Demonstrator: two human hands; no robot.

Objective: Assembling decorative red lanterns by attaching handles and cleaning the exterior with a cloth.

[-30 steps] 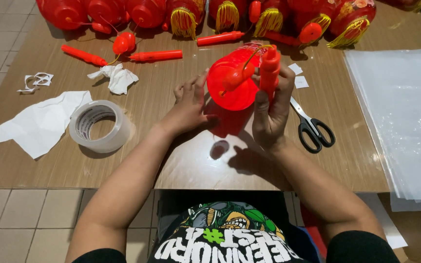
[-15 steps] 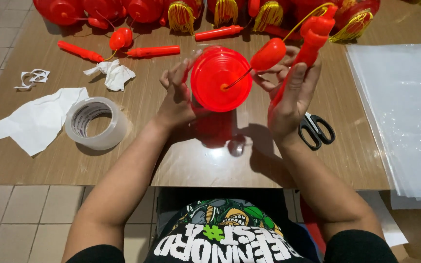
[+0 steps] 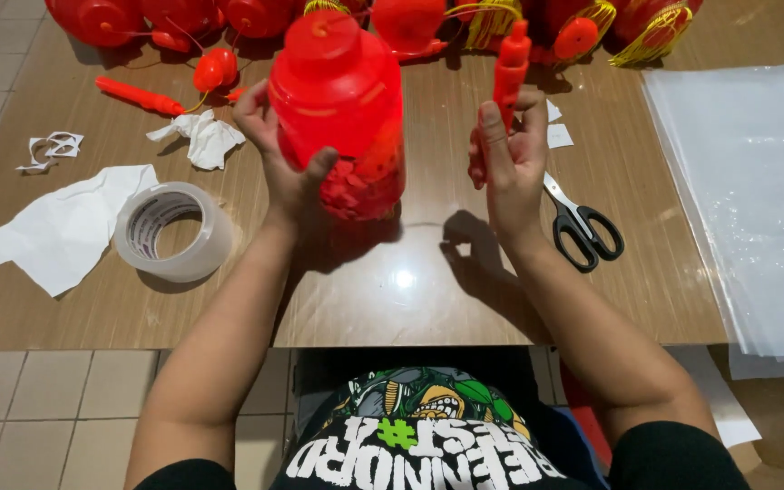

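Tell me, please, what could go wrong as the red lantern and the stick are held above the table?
The left hand alone grips the red lantern, raised off the table; it might slip and fall. The right hand holds the red stick right above the open scissors, so lowering it could meet the blades.

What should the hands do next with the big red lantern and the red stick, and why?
Probably bring the red plastic stick across toward the top of the red plastic lantern. The left hand holds the lantern upright above the wooden table, while the right hand holds the stick apart beside it, so the two pieces look ready to join.
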